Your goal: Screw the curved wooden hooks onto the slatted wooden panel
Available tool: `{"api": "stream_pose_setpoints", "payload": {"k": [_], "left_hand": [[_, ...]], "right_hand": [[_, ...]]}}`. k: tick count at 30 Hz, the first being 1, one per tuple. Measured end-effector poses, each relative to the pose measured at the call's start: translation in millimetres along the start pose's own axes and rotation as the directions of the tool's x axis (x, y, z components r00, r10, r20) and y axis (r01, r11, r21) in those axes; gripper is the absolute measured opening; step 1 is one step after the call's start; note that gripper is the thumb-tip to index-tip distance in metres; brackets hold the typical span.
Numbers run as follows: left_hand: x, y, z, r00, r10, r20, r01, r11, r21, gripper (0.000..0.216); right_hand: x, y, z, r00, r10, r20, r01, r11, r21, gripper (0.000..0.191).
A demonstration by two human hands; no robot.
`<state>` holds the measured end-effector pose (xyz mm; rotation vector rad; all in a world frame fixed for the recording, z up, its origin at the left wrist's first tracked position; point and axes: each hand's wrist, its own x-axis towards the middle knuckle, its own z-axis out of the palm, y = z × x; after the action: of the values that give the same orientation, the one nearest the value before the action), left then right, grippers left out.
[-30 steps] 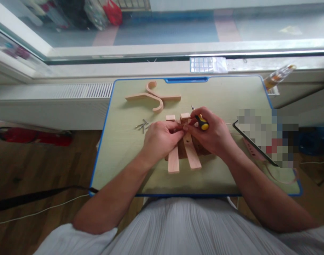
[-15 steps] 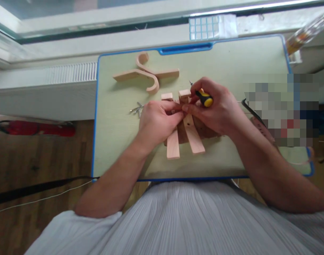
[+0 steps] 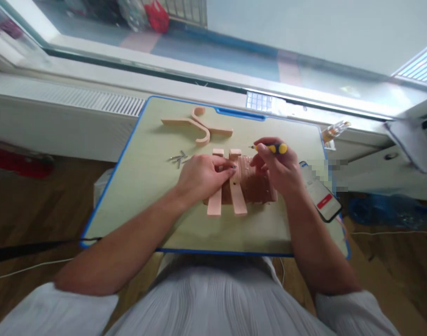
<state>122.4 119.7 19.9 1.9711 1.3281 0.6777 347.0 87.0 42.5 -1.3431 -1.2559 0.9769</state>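
Note:
My left hand (image 3: 203,175) is closed in a pinch on a small screw (image 3: 233,166) at the upper part of a curved wooden strip (image 3: 238,200). A second wooden strip (image 3: 215,203) lies beside it, partly covered by that hand. Both strips rest across a brown ridged block (image 3: 257,184). In my right hand (image 3: 281,170) is a short screwdriver (image 3: 278,148) with a black and yellow handle, its tip pointing left and clear of the strips. Several loose screws (image 3: 178,158) lie left of my left hand.
Two more hooked wooden pieces (image 3: 199,128) sit at the back of the blue-edged table (image 3: 157,196). A phone (image 3: 321,196) lies by my right forearm. Behind the table are a window ledge, a radiator (image 3: 105,100) and a clear bottle (image 3: 334,132).
My right hand has drawn away to the right from the strip and turned the screwdriver so its tip points left. My left hand stays at the strip. The camera view has tilted up.

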Motion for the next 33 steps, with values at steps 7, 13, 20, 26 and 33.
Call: {"api": "stream_pose_setpoints", "payload": {"k": [7, 13, 20, 26, 33], "left_hand": [[-6, 4, -13, 0.999, 0.044, -0.012, -0.044, 0.999, 0.009, 0.026], [-11, 10, -39, 0.979, 0.128, -0.157, -0.148, 0.981, -0.122, 0.026], [71, 21, -70, 0.957, 0.086, -0.276, -0.156, 0.958, -0.241, 0.024], [72, 17, -74, 0.973, 0.225, -0.048, -0.228, 0.923, -0.311, 0.025], [39, -13, -47, 0.893, 0.444, 0.072, -0.410, 0.868, -0.280, 0.059]], "right_hand": [[-4, -9, 3, 0.981, -0.142, -0.129, 0.138, 0.990, -0.043, 0.032], [-6, -20, 1, 0.951, -0.214, -0.224, 0.217, 0.976, -0.010, 0.025], [2, -52, 10, 0.927, -0.349, -0.139, 0.343, 0.937, -0.068, 0.022], [4, -99, 4, 0.943, -0.227, 0.245, 0.310, 0.869, -0.387, 0.015], [12, -113, -10, 0.888, -0.131, 0.441, 0.403, 0.684, -0.608, 0.009]]}}
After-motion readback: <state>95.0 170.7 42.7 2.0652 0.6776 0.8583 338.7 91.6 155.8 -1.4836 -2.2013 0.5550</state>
